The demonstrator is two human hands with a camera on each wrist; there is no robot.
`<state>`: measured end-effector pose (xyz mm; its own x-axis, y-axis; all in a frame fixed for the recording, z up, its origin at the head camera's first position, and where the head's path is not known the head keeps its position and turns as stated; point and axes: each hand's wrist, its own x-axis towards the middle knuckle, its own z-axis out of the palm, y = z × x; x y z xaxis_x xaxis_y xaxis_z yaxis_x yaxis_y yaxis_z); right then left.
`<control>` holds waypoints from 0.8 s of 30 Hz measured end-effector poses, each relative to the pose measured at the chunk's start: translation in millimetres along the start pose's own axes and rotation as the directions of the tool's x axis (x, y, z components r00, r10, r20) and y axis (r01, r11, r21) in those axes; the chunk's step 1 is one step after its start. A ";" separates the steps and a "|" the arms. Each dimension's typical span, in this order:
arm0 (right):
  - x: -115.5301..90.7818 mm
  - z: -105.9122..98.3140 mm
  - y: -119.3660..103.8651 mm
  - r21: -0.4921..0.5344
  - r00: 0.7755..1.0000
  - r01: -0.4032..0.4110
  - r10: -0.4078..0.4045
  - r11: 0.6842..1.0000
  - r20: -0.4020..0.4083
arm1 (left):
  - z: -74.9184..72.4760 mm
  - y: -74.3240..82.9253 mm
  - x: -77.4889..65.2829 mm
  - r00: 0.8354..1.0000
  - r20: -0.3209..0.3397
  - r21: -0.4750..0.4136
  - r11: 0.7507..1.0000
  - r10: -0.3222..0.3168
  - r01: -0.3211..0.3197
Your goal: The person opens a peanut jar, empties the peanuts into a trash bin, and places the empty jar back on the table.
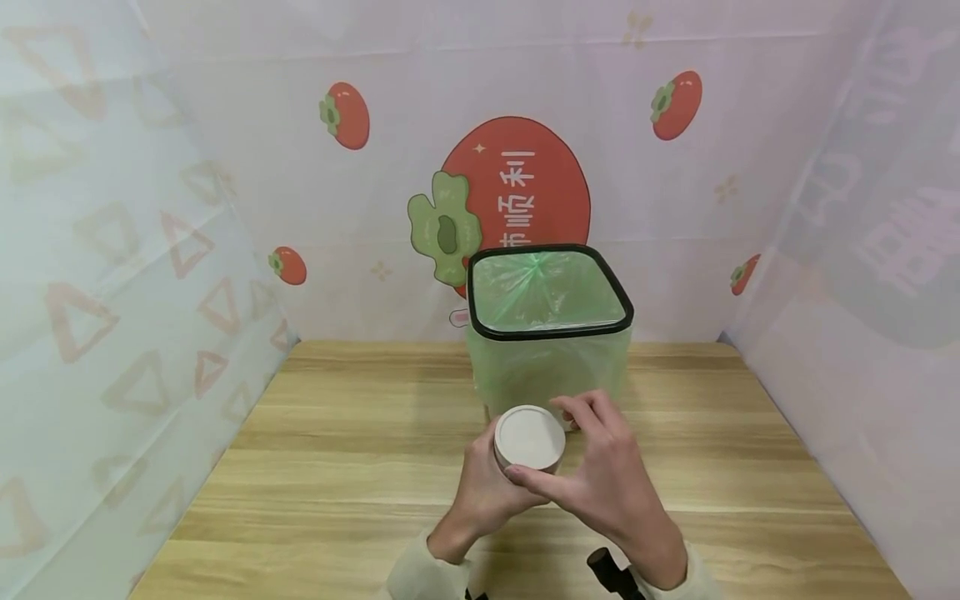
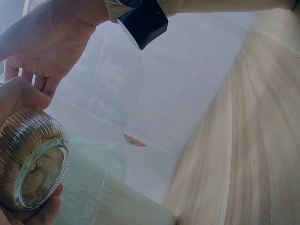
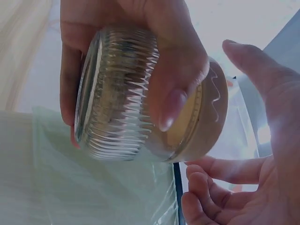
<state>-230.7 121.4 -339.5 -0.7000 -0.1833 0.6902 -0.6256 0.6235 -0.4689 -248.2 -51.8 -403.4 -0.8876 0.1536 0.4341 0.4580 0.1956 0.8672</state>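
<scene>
My left hand [image 1: 480, 483] grips a ribbed clear glass jar [image 3: 119, 98] around its body, thumb pressed against the upper side. A smooth off-white lid [image 1: 529, 437] sits on the jar and faces up in the head view. Brownish lumps show through the jar's base in the left wrist view. Around the lid, my right hand [image 1: 609, 462] has its thumb and fingers spread, with a gap between them and the lid in the right wrist view. The far side of the jar is hidden by the left palm.
A square bin [image 1: 551, 362] with a black rim and a pale green bag stands just beyond the hands on the wooden table [image 1: 337, 467]. Printed cloth walls [image 1: 247, 167] enclose the back and both sides.
</scene>
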 end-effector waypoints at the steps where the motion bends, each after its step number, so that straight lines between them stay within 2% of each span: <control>1: -0.1 1.0 -0.2 -0.004 1.000 0.006 -0.006 1.000 -0.003 | -0.4 -0.5 0.0 1.000 0.002 0.000 1.000 0.007 -0.007; 7: 0.7 4.9 -0.3 -0.022 0.999 0.049 -0.049 0.999 -0.008 | -2.4 -1.5 0.4 0.999 0.002 0.017 0.999 0.050 -0.050; 12: 0.9 4.7 -0.7 -0.012 0.999 0.045 -0.045 0.999 0.006 | -3.0 -1.0 0.5 0.998 -0.002 0.034 0.997 0.065 -0.065; 24: 3.3 -1.1 2.0 0.041 0.996 0.049 -0.052 0.998 0.074 | -3.4 0.8 0.6 1.000 0.001 -0.009 1.000 0.029 -0.029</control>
<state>-233.9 122.9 -337.5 -0.6900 -0.2709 0.6712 -0.6729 0.5818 -0.4569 -248.6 -54.8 -401.6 -0.8740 0.1600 0.4589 0.4830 0.1818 0.8565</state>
